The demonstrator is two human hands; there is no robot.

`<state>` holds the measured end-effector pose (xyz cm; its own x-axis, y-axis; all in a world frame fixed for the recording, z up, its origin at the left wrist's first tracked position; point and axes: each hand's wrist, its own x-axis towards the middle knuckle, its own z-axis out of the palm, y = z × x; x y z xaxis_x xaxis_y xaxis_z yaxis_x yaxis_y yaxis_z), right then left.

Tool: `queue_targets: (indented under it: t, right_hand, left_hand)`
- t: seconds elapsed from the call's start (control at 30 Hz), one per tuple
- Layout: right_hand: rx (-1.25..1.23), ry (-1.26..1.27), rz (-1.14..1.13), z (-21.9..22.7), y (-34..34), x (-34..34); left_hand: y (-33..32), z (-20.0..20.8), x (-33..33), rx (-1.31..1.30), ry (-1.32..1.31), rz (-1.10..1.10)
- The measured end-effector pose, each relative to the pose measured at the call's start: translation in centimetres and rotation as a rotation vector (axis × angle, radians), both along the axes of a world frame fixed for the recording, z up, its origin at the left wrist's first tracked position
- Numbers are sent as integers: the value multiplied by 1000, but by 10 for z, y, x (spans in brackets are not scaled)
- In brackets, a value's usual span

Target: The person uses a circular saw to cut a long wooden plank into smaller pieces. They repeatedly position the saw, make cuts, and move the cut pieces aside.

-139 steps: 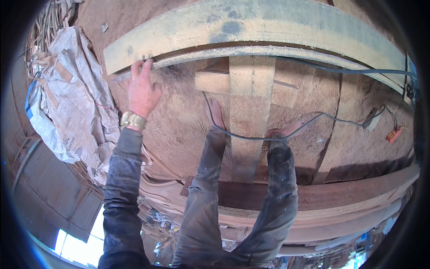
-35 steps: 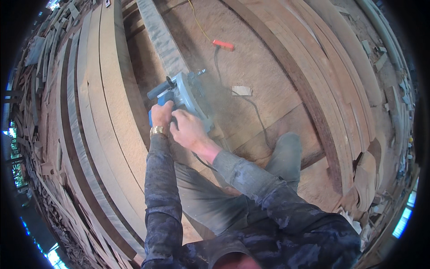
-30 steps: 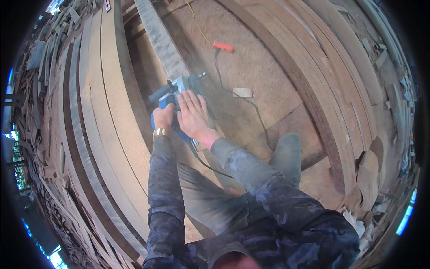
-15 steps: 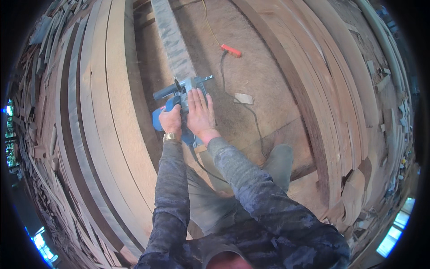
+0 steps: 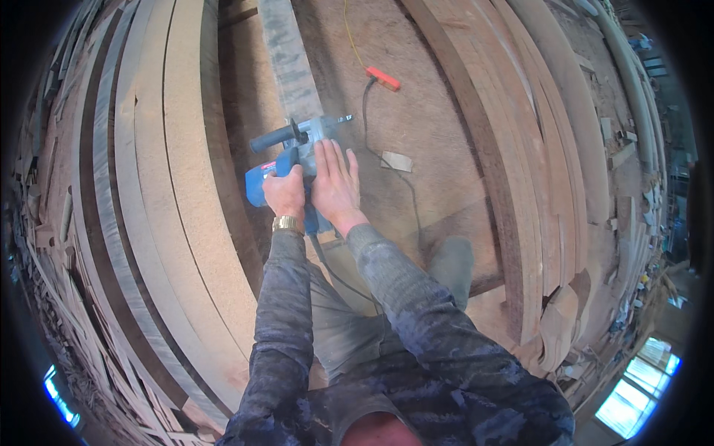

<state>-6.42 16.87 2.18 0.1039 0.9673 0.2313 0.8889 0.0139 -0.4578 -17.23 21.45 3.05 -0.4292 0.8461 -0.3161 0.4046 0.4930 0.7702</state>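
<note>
The blue power saw, set on a grey plank among stacked boards, was gripped at its handle by the left hand, while the right hand was pressed flat, fingers spread, on its body.

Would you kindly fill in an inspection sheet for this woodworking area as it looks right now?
Surface: sawdust-covered floor, long grey plank lying on it.
Job's things: blue power tool with black side handle resting on the plank.
Clutter: small wood offcut; orange flat object.
Hands: left hand grips the tool's rear handle; right hand lies flat on its body.
Cables: black cord; yellow cord.
Surroundings: stacked curved boards on both sides.
</note>
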Motion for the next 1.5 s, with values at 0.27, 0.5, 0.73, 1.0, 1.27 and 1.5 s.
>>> queue_targets:
  t: [0.27, 0.5, 0.73, 1.0, 1.27, 1.5]
  right_hand:
    - [51, 11, 4, 1, 23, -2]
    - [99, 112, 36, 0, 40, -6]
    - [16, 210, 88, 5, 43, -13]
    - [-64, 225, 102, 6, 43, -11]
    - [-88, 76, 77, 6, 49, -1]
    - [-104, -41, 42, 0, 63, 3]
  left_hand:
    - [22, 9, 2, 47, -9, 23]
    - [36, 18, -1, 81, -17, 65]
    - [38, 22, -10, 63, -83, 73]
    - [38, 9, -19, -3, 20, 40]
    - [46, 17, 3, -21, 184, 21]
    - [59, 21, 14, -100, 160, 22]
